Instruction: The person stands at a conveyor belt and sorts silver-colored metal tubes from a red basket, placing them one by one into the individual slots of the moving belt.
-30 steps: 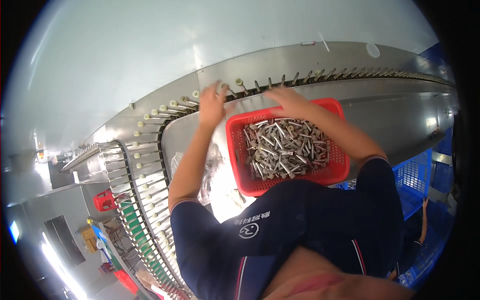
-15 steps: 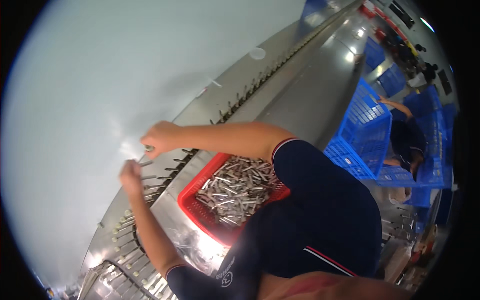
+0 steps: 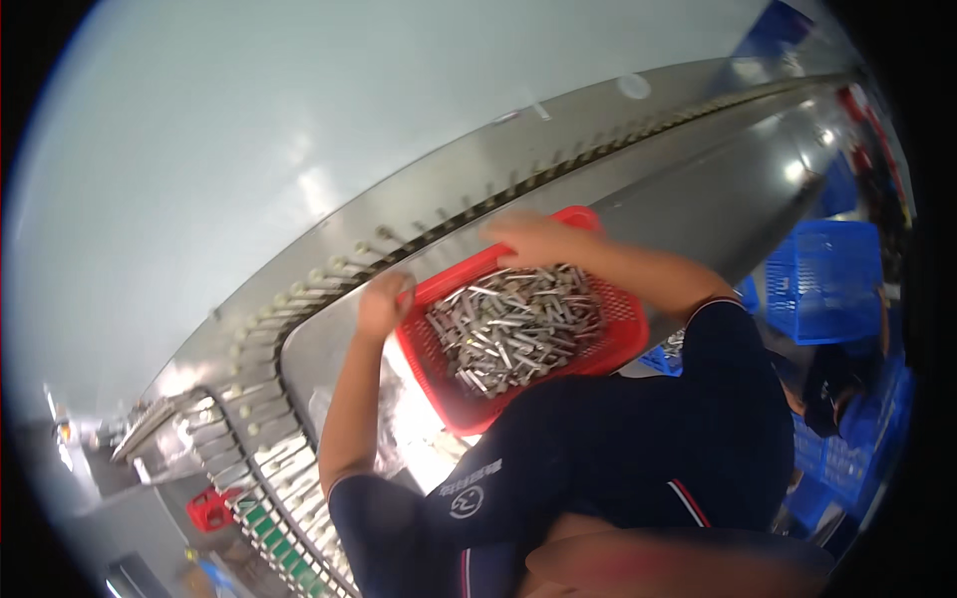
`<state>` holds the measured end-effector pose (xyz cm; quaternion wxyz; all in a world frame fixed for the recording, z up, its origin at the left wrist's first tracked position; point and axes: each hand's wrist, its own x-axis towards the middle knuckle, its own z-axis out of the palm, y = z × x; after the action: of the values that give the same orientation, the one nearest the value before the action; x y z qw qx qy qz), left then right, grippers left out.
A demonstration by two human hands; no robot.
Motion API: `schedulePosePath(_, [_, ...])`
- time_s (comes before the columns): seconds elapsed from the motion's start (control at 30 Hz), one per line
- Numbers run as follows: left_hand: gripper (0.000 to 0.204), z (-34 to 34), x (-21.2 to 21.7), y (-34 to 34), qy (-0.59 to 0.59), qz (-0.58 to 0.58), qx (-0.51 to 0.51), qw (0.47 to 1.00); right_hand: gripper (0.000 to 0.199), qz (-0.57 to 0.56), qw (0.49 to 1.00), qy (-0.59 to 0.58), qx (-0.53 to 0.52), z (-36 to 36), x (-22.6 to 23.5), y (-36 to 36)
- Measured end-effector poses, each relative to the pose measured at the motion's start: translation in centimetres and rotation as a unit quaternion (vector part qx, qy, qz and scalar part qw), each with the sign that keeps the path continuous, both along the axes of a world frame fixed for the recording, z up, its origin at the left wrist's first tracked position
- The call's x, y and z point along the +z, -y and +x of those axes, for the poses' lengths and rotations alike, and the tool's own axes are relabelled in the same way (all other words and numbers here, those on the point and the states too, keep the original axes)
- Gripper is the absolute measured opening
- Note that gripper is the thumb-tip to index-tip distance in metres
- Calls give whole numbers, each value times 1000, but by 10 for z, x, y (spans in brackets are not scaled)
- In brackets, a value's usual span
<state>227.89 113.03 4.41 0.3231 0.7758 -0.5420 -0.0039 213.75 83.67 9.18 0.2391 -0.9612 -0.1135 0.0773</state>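
Note:
My left hand [image 3: 383,305] is curled beside the left corner of a red plastic basket [image 3: 429,384], next to the conveyor chain. Whatever its fingers hold, if anything, is hidden. Over the far rim of the basket is my right hand [image 3: 538,239], its fingers smeared by motion. The basket holds a heap of short metal rods [image 3: 513,329], some with wider ends. Beyond both hands runs a conveyor chain [image 3: 454,227] with spaced holders along it. Toward the left, the chain carries rods with pale round ends [image 3: 317,276].
A metal table edge [image 3: 688,189] borders the chain, and a pale wall [image 3: 249,120] or panel stands behind. At lower left the chain bends back in rows over a green strip [image 3: 269,538]. Blue crates [image 3: 822,279] and another person [image 3: 832,384] are at right.
The view has turned. Both hands have come from the chain back toward the red basket; my right hand now lies over its far rim, my left beside its corner.

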Motion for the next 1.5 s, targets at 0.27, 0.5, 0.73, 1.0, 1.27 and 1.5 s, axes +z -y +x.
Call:
schedulePosePath(0.27, [52, 80, 38, 9, 96, 224, 134, 961, 40, 36, 970, 242, -17, 129, -2, -62])
schedulePosePath(0.5, [36, 81, 9, 15, 98, 209, 119, 966, 28, -31, 998, 28, 56, 159, -34, -76])
schedulePosePath(0.73, [33, 43, 135, 26, -143, 43, 91, 985, 31, 62, 996, 40, 53, 113, 58, -46])
schedulePosePath(1.0, [68, -60, -27, -7, -57, 210, 5, 976, 72, -42, 979, -86, 180, 12, -41, -46])
schedulePosePath(1.27, [46, 71, 20, -27, 126, 133, 123, 975, 44, 0, 982, 185, 47, 134, -16, -97])
schedulePosePath(1.5, [26, 96, 37, 5, 100, 51, 165, 980, 24, -47, 991, 120, 35, 155, -22, -76])
